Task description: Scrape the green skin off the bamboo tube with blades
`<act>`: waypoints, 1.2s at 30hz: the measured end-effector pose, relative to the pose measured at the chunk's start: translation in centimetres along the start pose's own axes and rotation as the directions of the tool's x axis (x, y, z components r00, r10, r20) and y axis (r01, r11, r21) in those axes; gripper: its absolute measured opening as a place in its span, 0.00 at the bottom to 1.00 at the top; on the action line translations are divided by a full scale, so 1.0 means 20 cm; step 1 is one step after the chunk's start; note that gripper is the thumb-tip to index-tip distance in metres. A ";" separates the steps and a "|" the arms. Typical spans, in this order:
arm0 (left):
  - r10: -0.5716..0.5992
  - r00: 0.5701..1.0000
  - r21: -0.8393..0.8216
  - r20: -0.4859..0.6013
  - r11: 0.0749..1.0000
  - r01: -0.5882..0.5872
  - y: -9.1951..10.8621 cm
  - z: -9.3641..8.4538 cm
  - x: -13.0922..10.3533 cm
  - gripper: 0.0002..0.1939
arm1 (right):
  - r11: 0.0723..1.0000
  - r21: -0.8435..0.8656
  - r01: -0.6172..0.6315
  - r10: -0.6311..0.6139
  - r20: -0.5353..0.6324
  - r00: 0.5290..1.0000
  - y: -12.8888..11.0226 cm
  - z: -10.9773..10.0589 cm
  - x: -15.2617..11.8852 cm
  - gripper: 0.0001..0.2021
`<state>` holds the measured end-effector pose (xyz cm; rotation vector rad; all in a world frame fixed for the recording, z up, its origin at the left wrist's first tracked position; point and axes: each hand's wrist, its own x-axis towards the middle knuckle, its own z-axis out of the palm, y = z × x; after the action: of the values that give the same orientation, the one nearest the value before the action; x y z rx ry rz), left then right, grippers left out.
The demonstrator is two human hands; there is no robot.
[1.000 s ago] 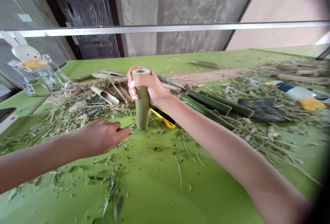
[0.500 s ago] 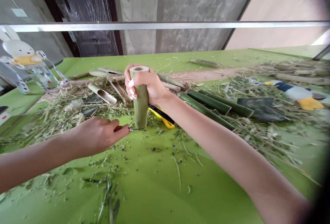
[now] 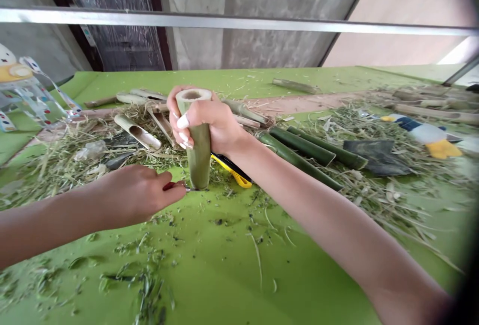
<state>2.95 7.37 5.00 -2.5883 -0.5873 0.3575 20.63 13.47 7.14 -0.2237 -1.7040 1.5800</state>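
My right hand (image 3: 202, 120) is wrapped round the upper part of a pale green bamboo tube (image 3: 200, 160). The tube stands nearly upright on the green surface, its hollow open end facing up. Low on the left, my left hand (image 3: 145, 192) is closed round the red handle of a small tool with a thin metal shaft (image 3: 190, 189). That shaft meets the foot of the tube; its tip is hard to make out. Just behind the tube and right wrist lies a yellow and black utility knife (image 3: 239, 177), partly hidden.
Dark green bamboo pieces (image 3: 303, 145) lie to the right, near a plush toy (image 3: 422, 133). A split bamboo piece (image 3: 138, 133) rests among shavings (image 3: 78, 160) on the left. Behind runs a metal rail (image 3: 239, 23). Scraps are scattered over the green surface (image 3: 232, 275).
The tube and right hand appear slightly further left, and the tube leans a little more. The whole view has shifted somewhat. Both hands keep their holds.
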 end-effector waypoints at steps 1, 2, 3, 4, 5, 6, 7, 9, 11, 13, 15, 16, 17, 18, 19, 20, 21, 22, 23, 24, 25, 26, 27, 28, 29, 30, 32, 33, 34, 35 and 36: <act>-0.013 1.000 -0.021 0.026 1.000 0.014 0.00 -0.01 0.01 0.13 | 1.000 -0.008 0.007 -0.007 0.010 1.000 -0.01 0.01 0.00 0.06; -0.025 0.998 -0.038 0.051 0.999 0.027 0.00 -0.01 0.02 0.12 | 1.000 -0.016 0.016 -0.016 0.019 1.000 -0.02 0.02 -0.01 0.06; -0.036 0.997 -0.052 0.068 0.998 0.039 -0.01 -0.02 0.03 0.11 | 0.999 -0.028 0.016 -0.015 0.020 1.000 -0.02 0.03 -0.01 0.05; -0.044 0.996 -0.066 0.075 0.997 0.049 -0.01 -0.02 0.04 0.09 | 0.999 -0.043 0.007 -0.007 0.011 1.000 -0.03 0.04 -0.01 0.05; -0.048 0.996 -0.084 0.074 0.995 0.054 -0.01 -0.02 0.04 0.08 | 0.998 -0.057 -0.006 0.006 -0.005 1.000 -0.04 0.05 -0.01 0.05; -0.053 0.996 -0.100 0.067 0.993 0.059 -0.01 -0.01 0.04 0.08 | 0.998 -0.065 -0.013 0.011 -0.021 1.000 -0.05 0.05 -0.01 0.05; -0.060 0.997 -0.111 0.058 0.992 0.066 -0.01 -0.01 0.04 0.09 | 0.998 -0.068 -0.014 0.012 -0.037 0.999 -0.06 0.05 -0.01 0.05; -0.074 0.996 -0.101 0.052 0.992 0.079 0.01 0.00 0.03 0.09 | 0.996 -0.084 -0.038 0.027 -0.122 0.992 -0.06 0.06 0.00 0.06; -0.081 0.993 -0.041 0.082 0.996 0.085 0.04 0.00 0.02 0.10 | 0.988 -0.120 -0.101 0.063 -0.285 0.957 -0.06 0.07 0.01 0.08; -0.090 0.989 0.034 0.115 0.996 0.087 0.08 0.00 -0.01 0.15 | 0.976 -0.158 -0.149 0.068 -0.432 0.899 -0.04 0.09 0.02 0.08; -0.108 0.988 0.081 0.114 0.992 0.099 0.11 -0.01 -0.03 0.18 | 0.971 -0.192 -0.142 0.027 -0.501 0.865 -0.03 0.10 0.03 0.05; -0.120 0.988 0.090 0.096 0.990 0.111 0.12 -0.01 -0.05 0.19 | 0.970 -0.204 -0.130 0.006 -0.519 0.855 -0.02 0.11 0.03 0.05; -0.130 0.989 0.092 0.072 0.988 0.124 0.13 -0.01 -0.06 0.19 | 0.970 -0.211 -0.124 -0.007 -0.531 0.847 -0.02 0.11 0.03 0.05; -0.140 0.989 0.089 0.048 0.987 0.136 0.13 -0.01 -0.07 0.18 | 0.969 -0.213 -0.123 -0.014 -0.545 0.838 -0.01 0.11 0.03 0.05; -0.148 0.989 0.087 0.027 0.986 0.146 0.13 0.00 -0.08 0.18 | 0.970 -0.212 -0.120 -0.020 -0.559 0.829 -0.01 0.11 0.03 0.05; -0.151 0.988 0.086 0.011 0.985 0.150 0.13 0.01 -0.09 0.17 | 0.971 -0.211 -0.117 -0.025 -0.572 0.820 -0.01 0.11 0.03 0.05; -0.152 0.988 0.088 -0.001 0.985 0.151 0.13 0.01 -0.09 0.17 | 0.971 -0.210 -0.112 -0.032 -0.580 0.814 0.00 0.10 0.03 0.05; -0.150 0.989 0.095 -0.013 0.984 0.151 0.13 0.02 -0.09 0.17 | 0.972 -0.212 -0.104 -0.041 -0.585 0.810 0.00 0.10 0.02 0.05; -0.146 0.989 0.106 -0.025 0.983 0.147 0.13 0.02 -0.08 0.17 | 0.972 -0.216 -0.095 -0.052 -0.587 0.808 0.00 0.10 0.03 0.05; -0.140 0.989 0.118 -0.037 0.983 0.144 0.12 0.03 -0.08 0.17 | 0.971 -0.222 -0.086 -0.062 -0.582 0.811 0.00 0.10 0.03 0.05; -0.134 0.990 0.132 -0.047 0.981 0.139 0.12 0.03 -0.07 0.17 | 0.970 -0.230 -0.079 -0.069 -0.571 0.818 0.00 0.10 0.03 0.04; -0.130 0.990 0.147 -0.056 0.980 0.137 0.12 0.03 -0.07 0.18 | 0.968 -0.239 -0.074 -0.075 -0.560 0.825 0.01 0.10 0.03 0.04; -0.126 0.990 0.162 -0.062 0.978 0.134 0.12 0.03 -0.07 0.18 | 0.966 -0.249 -0.070 -0.082 -0.551 0.831 0.01 0.10 0.03 0.04; -0.122 0.990 0.175 -0.068 0.976 0.132 0.12 0.03 -0.07 0.18 | 0.964 -0.258 -0.069 -0.087 -0.545 0.834 0.01 0.10 0.03 0.04; -0.120 0.990 0.187 -0.073 0.973 0.132 0.12 0.03 -0.07 0.18 | 0.961 -0.266 -0.071 -0.088 -0.542 0.836 0.01 0.10 0.02 0.04; -0.119 0.990 0.196 -0.077 0.972 0.132 0.12 0.03 -0.07 0.18 | 0.960 -0.271 -0.074 -0.089 -0.542 0.836 0.01 0.10 0.02 0.03; -0.114 0.990 0.218 -0.077 0.967 0.128 0.13 0.03 -0.08 0.20 | 0.960 -0.270 -0.077 -0.085 -0.542 0.836 0.01 0.11 0.02 0.03; -0.112 0.991 0.234 -0.078 0.964 0.128 0.14 0.03 -0.08 0.21 | 0.961 -0.265 -0.076 -0.083 -0.540 0.837 0.01 0.12 0.02 0.03; -0.114 0.990 0.252 -0.083 0.959 0.132 0.15 0.03 -0.08 0.21 | 0.963 -0.260 -0.071 -0.083 -0.537 0.839 0.00 0.12 0.02 0.03; -0.116 0.989 0.271 -0.092 0.953 0.137 0.16 0.03 -0.08 0.21 | 0.965 -0.255 -0.063 -0.086 -0.534 0.841 0.00 0.13 0.02 0.03; -0.119 0.988 0.288 -0.102 0.947 0.143 0.17 0.03 -0.08 0.21 | 0.967 -0.250 -0.055 -0.090 -0.530 0.843 0.00 0.13 0.01 0.03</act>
<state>2.55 4.10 3.12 -2.2537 -0.6219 0.2685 18.74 11.62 7.49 -0.7141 -1.4395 1.1275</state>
